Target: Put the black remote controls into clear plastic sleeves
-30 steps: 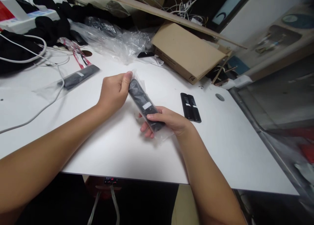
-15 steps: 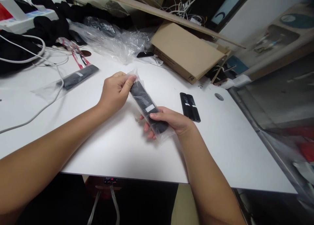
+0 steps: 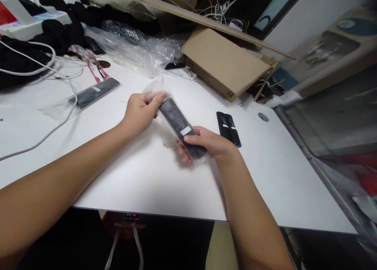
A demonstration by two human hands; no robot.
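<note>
A black remote-like item with a white label lies inside a clear plastic bag (image 3: 176, 119), held slanting above the white table (image 3: 141, 179). My left hand (image 3: 144, 109) pinches the upper end of the bag between thumb and fingers. Around the lower end, my right hand (image 3: 206, 142) is closed, its thumb on top near the label and its fingers underneath. Two black remote-like items (image 3: 228, 129) lie side by side to the right of my right hand. Another bagged black item (image 3: 96, 92) rests on the table to the left.
A cardboard box (image 3: 226, 62) stands at the back. Crumpled clear plastic (image 3: 138, 50) and black cloth (image 3: 59, 34) lie at the back left. A white cable (image 3: 50, 138) crosses the left side, near a power strip (image 3: 38, 22).
The bagged item has shifted slightly to the right in my hands. More loose bag now shows above my left hand, which has moved down a little.
</note>
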